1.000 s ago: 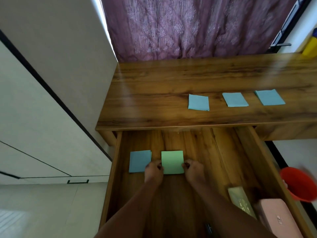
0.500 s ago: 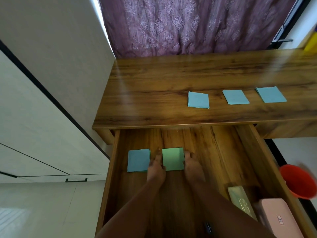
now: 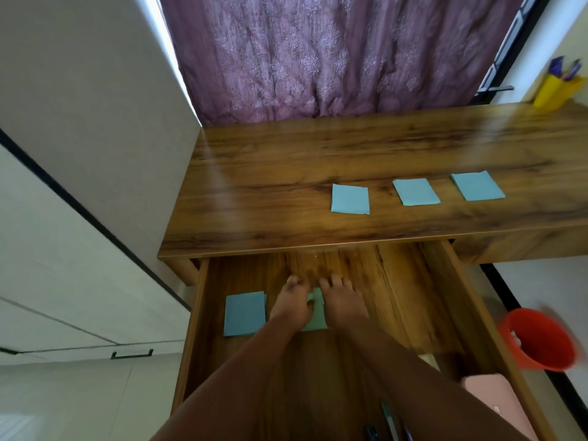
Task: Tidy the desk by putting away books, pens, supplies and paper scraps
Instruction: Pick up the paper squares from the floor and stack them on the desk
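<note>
In the open wooden drawer [image 3: 194, 329], a green paper pad [image 3: 316, 316] lies flat on the bottom. My left hand [image 3: 291, 305] and my right hand [image 3: 342, 302] rest on top of it with fingers stretched forward, covering most of it. A blue pad [image 3: 244, 313] lies just left of them in the drawer. Three more blue pads [image 3: 350, 198] [image 3: 416, 191] [image 3: 477, 185] sit in a row on the desk top [image 3: 286, 173].
A yellow pen holder [image 3: 552, 90] with pens stands at the desk's far right corner. A pink case [image 3: 490, 396] and pens [image 3: 389, 421] lie in the drawer's near right part. A red bucket [image 3: 537, 338] stands on the floor to the right. A white cabinet is left.
My hands moved from the green pad's near corners forward over its top, fingers now stretched out. The pad lies a little deeper in the drawer.
</note>
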